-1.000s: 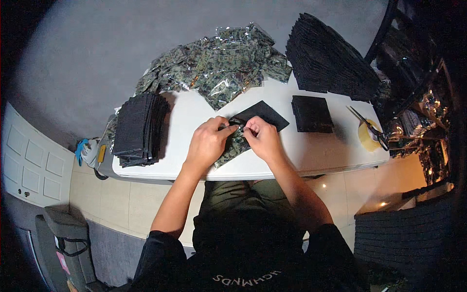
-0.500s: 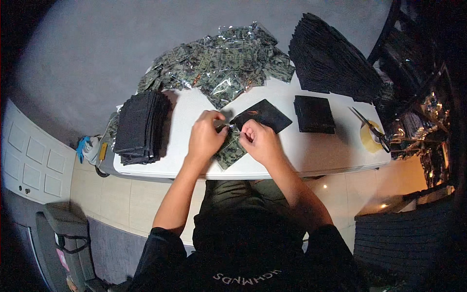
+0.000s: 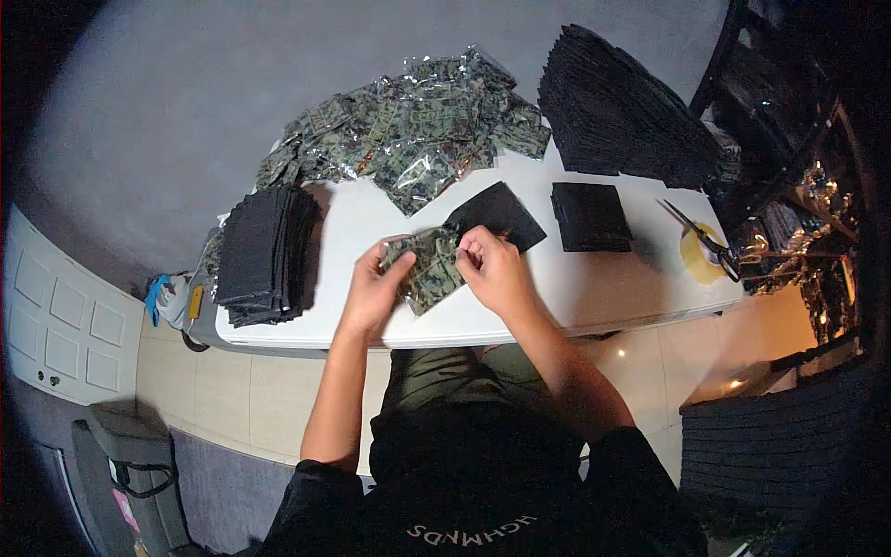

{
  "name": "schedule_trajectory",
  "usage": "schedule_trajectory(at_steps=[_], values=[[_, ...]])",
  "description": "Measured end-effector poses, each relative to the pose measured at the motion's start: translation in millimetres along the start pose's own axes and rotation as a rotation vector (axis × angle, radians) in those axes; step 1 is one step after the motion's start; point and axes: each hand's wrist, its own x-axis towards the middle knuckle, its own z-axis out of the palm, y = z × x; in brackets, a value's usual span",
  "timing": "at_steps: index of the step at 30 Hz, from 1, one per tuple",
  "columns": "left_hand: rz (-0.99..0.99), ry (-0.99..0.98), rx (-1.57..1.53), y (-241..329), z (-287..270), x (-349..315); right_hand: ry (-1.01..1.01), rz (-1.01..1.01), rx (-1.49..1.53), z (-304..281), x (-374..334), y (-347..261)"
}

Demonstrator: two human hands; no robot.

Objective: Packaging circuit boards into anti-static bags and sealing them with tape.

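Between my two hands, near the front edge of the white table, is a folded camouflage cloth piece (image 3: pixel 432 269) with a shiny clear plastic wrapping. My left hand (image 3: pixel 373 290) grips its left side, with the thumb on top. On its right upper edge, the fingers of my right hand (image 3: pixel 495 267) are closed in a pinch. Just beyond lies a flat black cloth square (image 3: pixel 501 215), partly behind the right hand. Farther back, a heap of plastic-wrapped camouflage pieces (image 3: pixel 408 121) spreads over the table.
A tall stack of black folded cloth (image 3: pixel 264 255) stands at the left. Right of my hands are a smaller black stack (image 3: pixel 590 217), a roll of yellowish tape (image 3: pixel 698 260) and black-handled scissors (image 3: pixel 719 249). A large fanned black pile (image 3: pixel 622 111) fills the far right.
My left hand has moved from the upper edge of the camouflage piece to its left side. More of the piece's face shows now. The right hand keeps its pinch.
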Motion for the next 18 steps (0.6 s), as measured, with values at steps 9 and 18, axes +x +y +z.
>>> schedule_trajectory(at_steps=[9,18], values=[[0.376,-0.085,0.876,11,20,-22,0.031,-0.01,0.028,2,-2,0],[0.352,0.178,0.331,-17,31,-5,0.008,-0.027,0.016,6,-3,-8]])
